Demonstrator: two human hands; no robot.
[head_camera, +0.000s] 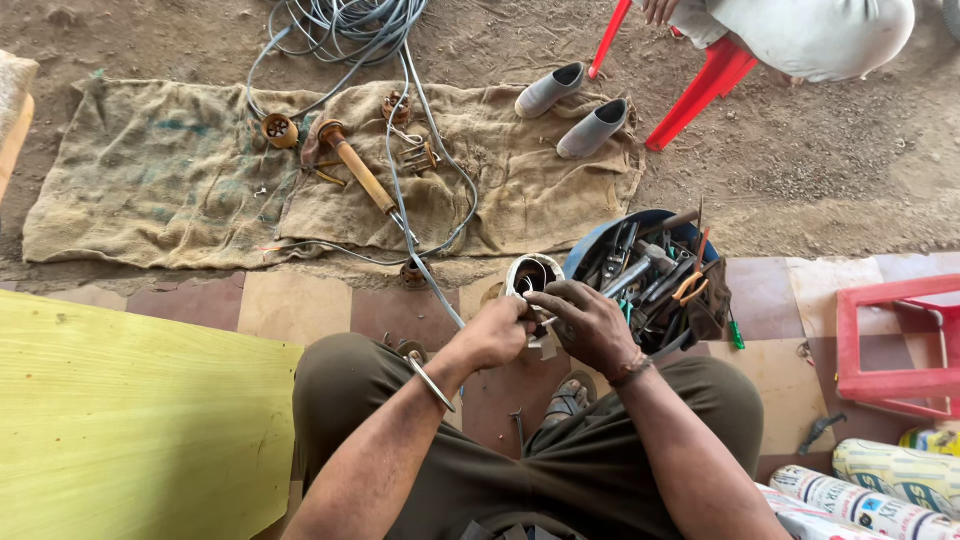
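Blue tub (600, 240) holds pliers (688, 288), seemingly wrenches.

tool tub (590, 245) right of ring (530, 272) | shoes (572, 108) on sacking (170, 180) behind

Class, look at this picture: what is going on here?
A seated person holds a small white round part in both hands, left hand and right hand together over the knees. Beside them stands a blue tub full of tools. On the sacking ahead lie a wooden-handled tool, grey cable and a pair of grey shoes. Another person sits by a red chair.
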